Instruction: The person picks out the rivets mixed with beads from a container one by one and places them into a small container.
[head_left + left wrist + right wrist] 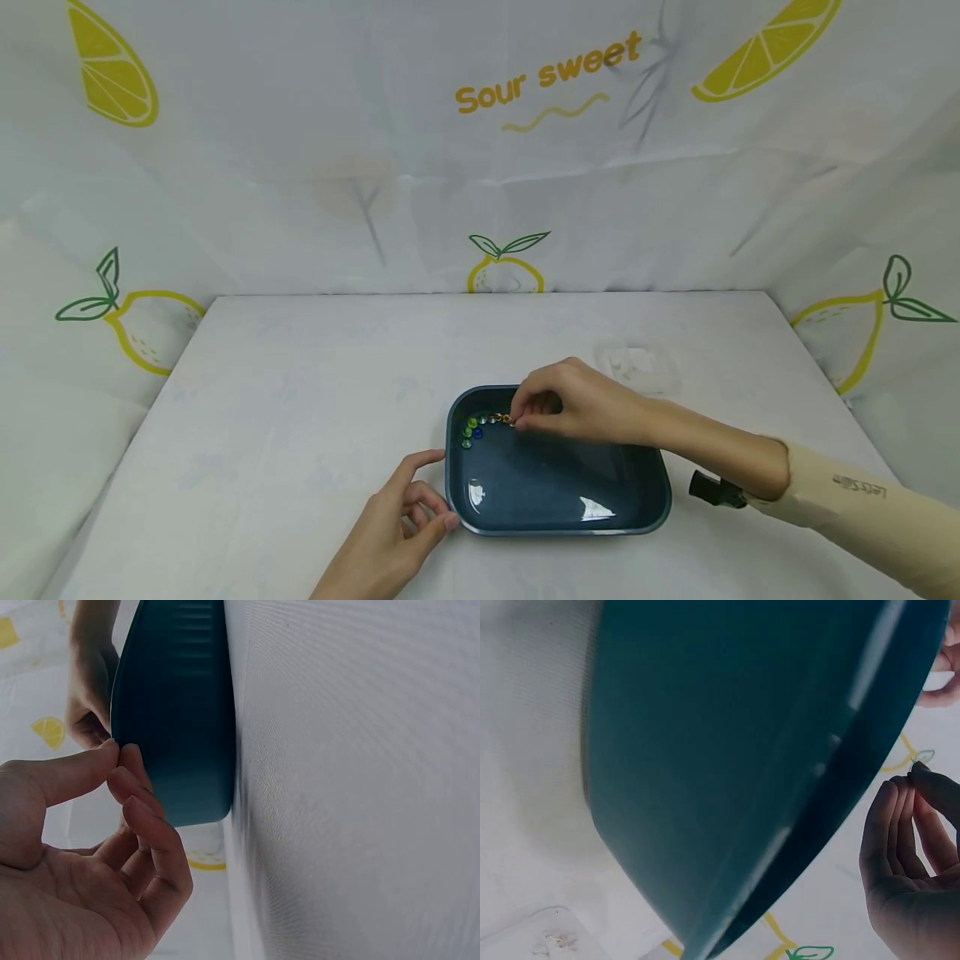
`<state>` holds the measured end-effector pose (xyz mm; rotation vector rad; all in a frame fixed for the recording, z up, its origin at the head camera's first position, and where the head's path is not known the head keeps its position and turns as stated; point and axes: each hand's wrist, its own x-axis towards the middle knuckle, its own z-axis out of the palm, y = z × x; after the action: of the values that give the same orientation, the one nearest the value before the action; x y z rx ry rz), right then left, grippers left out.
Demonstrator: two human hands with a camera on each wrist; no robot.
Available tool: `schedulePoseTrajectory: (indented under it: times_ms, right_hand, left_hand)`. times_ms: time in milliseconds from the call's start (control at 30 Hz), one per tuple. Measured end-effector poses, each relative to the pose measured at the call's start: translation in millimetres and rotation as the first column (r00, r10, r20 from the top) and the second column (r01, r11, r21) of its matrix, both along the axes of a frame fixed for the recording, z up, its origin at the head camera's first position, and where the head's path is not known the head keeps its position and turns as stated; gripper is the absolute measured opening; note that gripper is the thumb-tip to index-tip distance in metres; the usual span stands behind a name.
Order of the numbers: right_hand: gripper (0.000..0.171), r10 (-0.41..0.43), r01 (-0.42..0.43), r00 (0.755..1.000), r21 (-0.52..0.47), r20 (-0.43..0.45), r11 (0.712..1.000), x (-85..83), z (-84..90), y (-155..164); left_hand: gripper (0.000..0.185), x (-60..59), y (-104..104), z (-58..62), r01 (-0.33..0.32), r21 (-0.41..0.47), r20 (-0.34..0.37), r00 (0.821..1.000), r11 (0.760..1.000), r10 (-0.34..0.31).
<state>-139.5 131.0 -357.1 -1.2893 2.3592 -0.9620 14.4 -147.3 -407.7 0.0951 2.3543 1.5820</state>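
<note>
While the left hand [393, 533] sits on the white tabletop [300, 400] with loosely curled fingers touching the near-left corner of the dark blue tray [645, 508], nothing's in its grip. Over in the tray's far-left corner there's a curved row of little beads [480, 425], and the right hand [570, 408] pinches one end of it.
</note>
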Motion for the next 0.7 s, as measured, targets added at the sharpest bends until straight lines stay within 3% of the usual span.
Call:
schedulePoseTrajectory:
  times_ms: [700]
  right_hand:
    - [0.01,-0.075,0.074,0.997,-0.039,-0.013,0.996,-4.7,20.8,15]
  left_hand:
    - [0.07,-0.2,1,0.2,-0.011,0.001,-0.006,1.0,1.0,0.011]
